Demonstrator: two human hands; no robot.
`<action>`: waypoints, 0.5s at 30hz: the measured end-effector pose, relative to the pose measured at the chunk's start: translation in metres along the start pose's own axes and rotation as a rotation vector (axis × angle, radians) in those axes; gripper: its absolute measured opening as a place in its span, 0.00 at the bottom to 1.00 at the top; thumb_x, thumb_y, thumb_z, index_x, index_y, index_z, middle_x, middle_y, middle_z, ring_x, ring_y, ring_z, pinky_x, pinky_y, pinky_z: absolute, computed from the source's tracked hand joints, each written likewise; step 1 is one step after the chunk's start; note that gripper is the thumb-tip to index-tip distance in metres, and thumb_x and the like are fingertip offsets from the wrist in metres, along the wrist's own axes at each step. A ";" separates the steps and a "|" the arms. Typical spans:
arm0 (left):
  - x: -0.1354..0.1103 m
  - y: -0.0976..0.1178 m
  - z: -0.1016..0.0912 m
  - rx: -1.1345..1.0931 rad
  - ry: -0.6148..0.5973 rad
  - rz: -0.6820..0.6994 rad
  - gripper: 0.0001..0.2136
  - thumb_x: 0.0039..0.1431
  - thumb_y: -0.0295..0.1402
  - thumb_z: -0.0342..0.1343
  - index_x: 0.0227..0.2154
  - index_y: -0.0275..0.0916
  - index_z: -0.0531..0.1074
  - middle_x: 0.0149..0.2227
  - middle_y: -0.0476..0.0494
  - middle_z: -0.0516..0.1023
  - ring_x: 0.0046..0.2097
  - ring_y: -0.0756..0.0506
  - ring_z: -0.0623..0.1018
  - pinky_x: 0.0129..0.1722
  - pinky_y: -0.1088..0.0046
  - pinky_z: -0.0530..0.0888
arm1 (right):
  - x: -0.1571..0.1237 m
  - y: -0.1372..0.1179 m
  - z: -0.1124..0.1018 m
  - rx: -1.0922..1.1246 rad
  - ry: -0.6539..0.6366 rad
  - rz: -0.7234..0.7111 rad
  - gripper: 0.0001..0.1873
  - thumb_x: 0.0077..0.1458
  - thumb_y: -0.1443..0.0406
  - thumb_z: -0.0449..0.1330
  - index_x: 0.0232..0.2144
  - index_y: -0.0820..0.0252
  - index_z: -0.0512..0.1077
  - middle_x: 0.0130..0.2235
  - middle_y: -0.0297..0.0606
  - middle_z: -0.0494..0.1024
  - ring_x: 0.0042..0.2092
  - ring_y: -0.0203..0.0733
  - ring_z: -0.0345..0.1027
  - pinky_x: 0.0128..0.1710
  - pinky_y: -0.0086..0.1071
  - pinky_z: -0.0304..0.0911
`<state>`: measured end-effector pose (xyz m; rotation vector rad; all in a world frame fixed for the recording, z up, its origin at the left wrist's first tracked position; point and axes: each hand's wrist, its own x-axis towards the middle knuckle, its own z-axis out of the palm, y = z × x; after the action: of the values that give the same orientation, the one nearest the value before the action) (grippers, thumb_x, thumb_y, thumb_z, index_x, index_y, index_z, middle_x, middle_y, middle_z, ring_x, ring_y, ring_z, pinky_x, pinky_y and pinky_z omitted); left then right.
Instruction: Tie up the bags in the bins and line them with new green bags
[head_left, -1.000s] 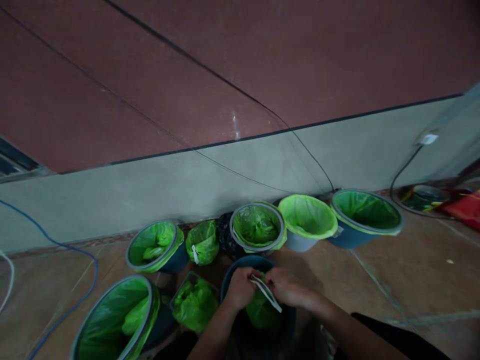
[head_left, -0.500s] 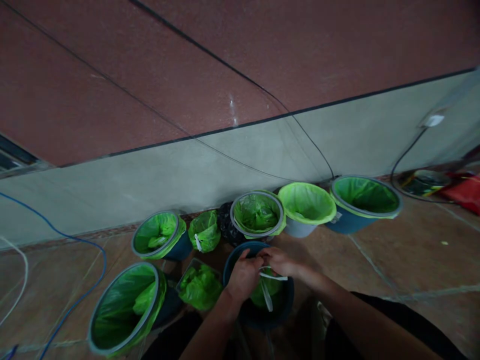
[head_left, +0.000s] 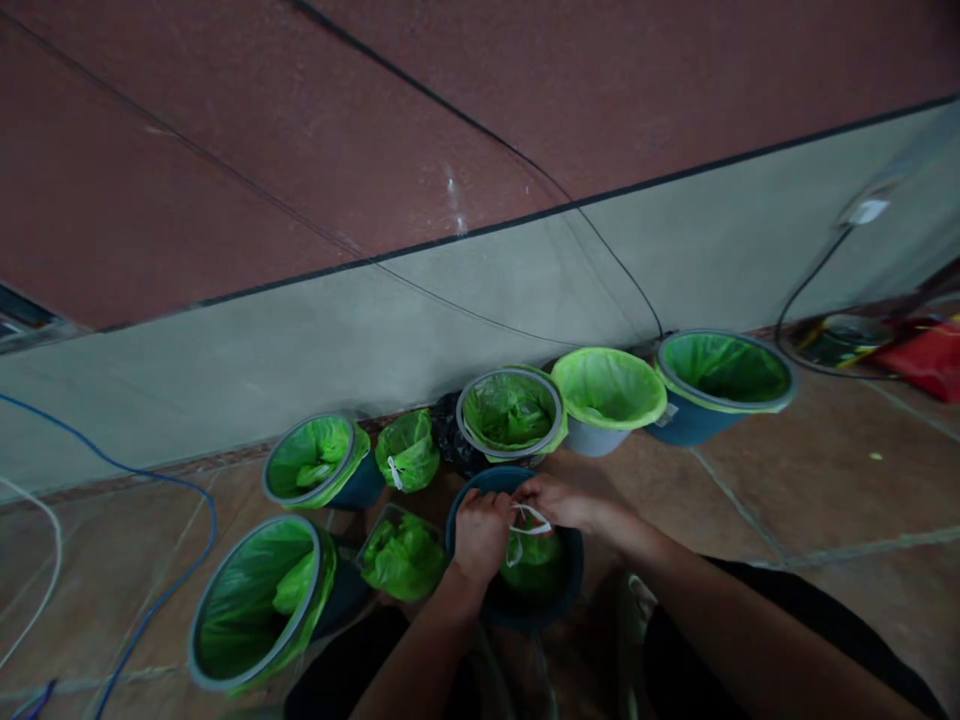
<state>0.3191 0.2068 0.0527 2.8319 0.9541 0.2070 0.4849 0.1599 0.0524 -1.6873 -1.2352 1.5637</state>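
A dark blue bucket [head_left: 570, 580] stands on the floor right in front of me with a green plastic bag [head_left: 534, 562] inside it. Both my hands work over its mouth. My left hand [head_left: 480, 535] is closed on the bag's white drawstring [head_left: 529, 520] at the left. My right hand [head_left: 559, 500] pinches the same string from the right, forming a small loop between the two hands.
Several more bins lined with green bags [head_left: 510, 412] stand along the grey wall [head_left: 420, 340], a large one [head_left: 251, 600] at the near left. A tied green bag [head_left: 407, 452] lies between them. Blue cable [head_left: 202, 520] runs at left; red items [head_left: 919, 360] at far right.
The view has tilted down a little. My hands have drawn closer together over the bucket, and the white drawstring has gone from a long strand to a short loop.
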 end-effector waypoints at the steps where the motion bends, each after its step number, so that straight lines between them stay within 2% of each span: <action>1: 0.000 0.001 -0.001 -0.004 -0.020 -0.012 0.07 0.64 0.30 0.55 0.34 0.37 0.77 0.32 0.40 0.81 0.38 0.41 0.79 0.49 0.63 0.71 | -0.002 -0.003 -0.002 -0.057 0.030 -0.012 0.14 0.51 0.74 0.53 0.34 0.65 0.78 0.30 0.37 0.80 0.29 0.35 0.70 0.29 0.26 0.65; 5: 0.005 0.003 -0.006 -0.088 -0.118 -0.119 0.08 0.65 0.29 0.54 0.33 0.38 0.77 0.34 0.40 0.81 0.41 0.42 0.79 0.44 0.69 0.69 | -0.010 -0.010 -0.003 -0.419 0.194 -0.190 0.10 0.54 0.72 0.55 0.33 0.65 0.77 0.34 0.41 0.81 0.35 0.40 0.72 0.38 0.30 0.66; 9: 0.010 0.003 -0.012 -0.193 -0.230 -0.260 0.13 0.68 0.32 0.49 0.34 0.39 0.78 0.37 0.41 0.83 0.42 0.44 0.80 0.41 0.72 0.68 | -0.005 -0.001 0.004 -0.703 0.295 -0.321 0.12 0.56 0.74 0.52 0.35 0.62 0.75 0.40 0.43 0.80 0.43 0.41 0.72 0.48 0.34 0.66; 11: 0.012 0.001 -0.015 -0.203 -0.280 -0.314 0.13 0.69 0.33 0.49 0.35 0.39 0.79 0.38 0.40 0.83 0.43 0.45 0.81 0.41 0.73 0.68 | 0.000 0.006 0.005 -0.802 0.348 -0.317 0.13 0.56 0.75 0.51 0.36 0.61 0.74 0.41 0.43 0.79 0.44 0.42 0.72 0.49 0.33 0.67; 15: 0.013 -0.007 -0.017 -0.150 -0.344 -0.403 0.13 0.67 0.34 0.50 0.36 0.40 0.80 0.38 0.39 0.84 0.43 0.43 0.81 0.41 0.71 0.67 | 0.005 0.017 -0.001 -0.859 0.449 -0.185 0.15 0.58 0.75 0.49 0.35 0.61 0.76 0.38 0.44 0.79 0.39 0.42 0.72 0.43 0.32 0.69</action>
<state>0.3222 0.2213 0.0689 2.3677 1.3248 -0.2363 0.4898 0.1566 0.0353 -2.1615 -1.8641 0.4759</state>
